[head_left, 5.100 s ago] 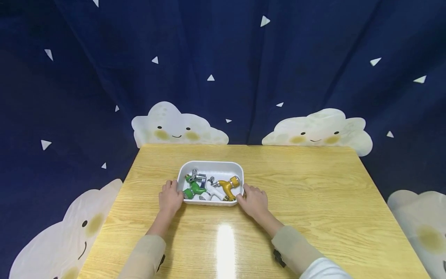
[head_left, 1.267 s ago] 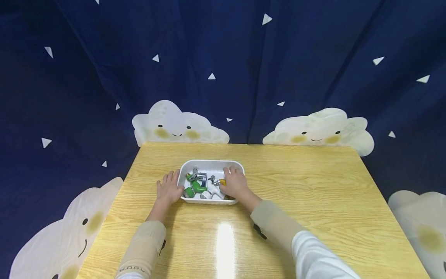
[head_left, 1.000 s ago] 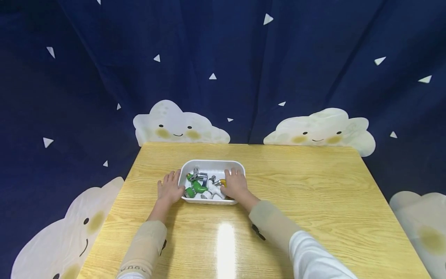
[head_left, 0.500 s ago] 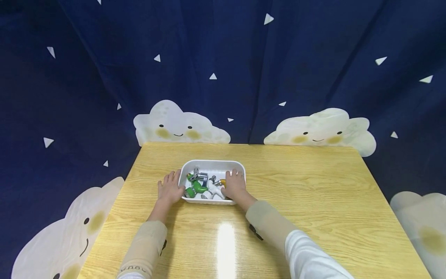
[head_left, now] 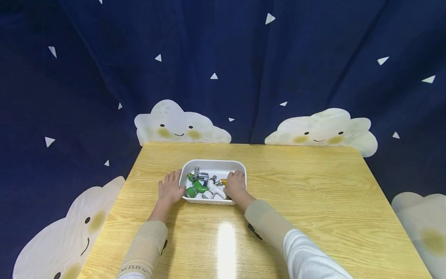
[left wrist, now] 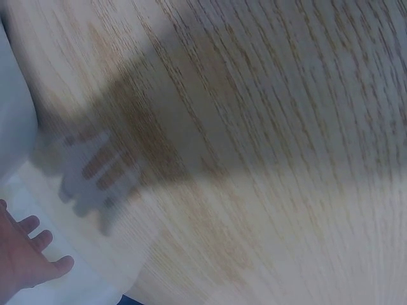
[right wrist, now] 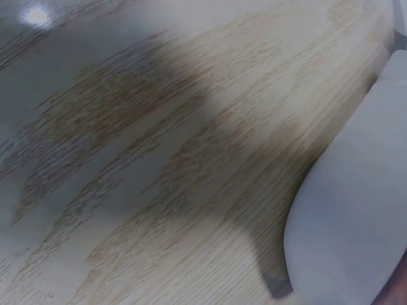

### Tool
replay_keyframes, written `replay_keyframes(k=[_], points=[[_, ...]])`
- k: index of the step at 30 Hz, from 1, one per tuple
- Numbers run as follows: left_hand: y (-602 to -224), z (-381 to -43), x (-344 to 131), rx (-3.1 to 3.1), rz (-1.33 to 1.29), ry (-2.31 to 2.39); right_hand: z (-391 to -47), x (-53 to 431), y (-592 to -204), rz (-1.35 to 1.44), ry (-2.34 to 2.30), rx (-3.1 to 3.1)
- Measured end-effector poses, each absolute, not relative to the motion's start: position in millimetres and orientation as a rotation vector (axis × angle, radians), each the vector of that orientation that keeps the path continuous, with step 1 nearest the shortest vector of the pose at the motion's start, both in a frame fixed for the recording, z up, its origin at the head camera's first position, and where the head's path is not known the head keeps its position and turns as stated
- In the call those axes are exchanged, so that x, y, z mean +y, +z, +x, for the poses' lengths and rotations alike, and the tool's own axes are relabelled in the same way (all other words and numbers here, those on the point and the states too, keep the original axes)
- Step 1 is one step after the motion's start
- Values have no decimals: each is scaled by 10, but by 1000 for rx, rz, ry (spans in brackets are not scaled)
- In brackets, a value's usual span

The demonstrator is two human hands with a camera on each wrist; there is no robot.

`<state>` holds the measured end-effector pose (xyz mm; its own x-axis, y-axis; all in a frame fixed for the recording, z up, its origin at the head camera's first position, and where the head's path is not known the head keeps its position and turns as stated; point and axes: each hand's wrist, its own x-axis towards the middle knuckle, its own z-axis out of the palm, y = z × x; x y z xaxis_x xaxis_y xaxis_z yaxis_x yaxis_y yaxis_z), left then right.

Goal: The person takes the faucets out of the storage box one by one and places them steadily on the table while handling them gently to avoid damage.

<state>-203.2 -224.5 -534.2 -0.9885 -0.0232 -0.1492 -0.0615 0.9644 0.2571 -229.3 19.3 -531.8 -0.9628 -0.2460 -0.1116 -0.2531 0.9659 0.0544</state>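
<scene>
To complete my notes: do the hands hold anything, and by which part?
The right hand covers most of the yellow piece; whether or where it grips is unclear. The left hand, fingers extended, rests at the left end of the tray.

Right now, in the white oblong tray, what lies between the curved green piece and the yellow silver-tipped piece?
In the head view, a white branched piece lies there; the right hand partly hides the yellow piece.

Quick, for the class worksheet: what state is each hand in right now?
Left hand: open, at the left end of the white tray.
Right hand: over the yellow piece; whether it holds it cannot be told.
</scene>
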Motion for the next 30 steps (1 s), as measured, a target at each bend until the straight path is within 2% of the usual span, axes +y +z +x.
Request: replay_keyframes(k=[15, 30], points=[[-5348, -2042, -2246, 2979, -60, 400, -2320, 198, -5329, -386, 103, 2994], [-5317, -2018, -2238, 2976, -65, 424, -2331, 229, -5322, -547, 147, 3108]])
